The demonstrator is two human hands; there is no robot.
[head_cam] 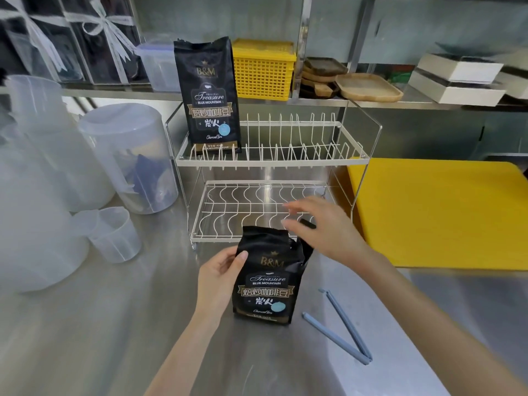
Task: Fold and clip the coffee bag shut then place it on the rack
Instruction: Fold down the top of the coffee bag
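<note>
Steel surface, smooth and reflective, carries everything; at its back stands the two-tier white wire rack, a second coffee bag upright on its upper tier. Nearer, the glossy black coffee bag stands upright, steadied by the left hand clasping its side. Above its crumpled open top the right hand hovers, fingers spread, seemingly ready to fold. Just right lies the slim blue plastic clip, splayed open.
</note>
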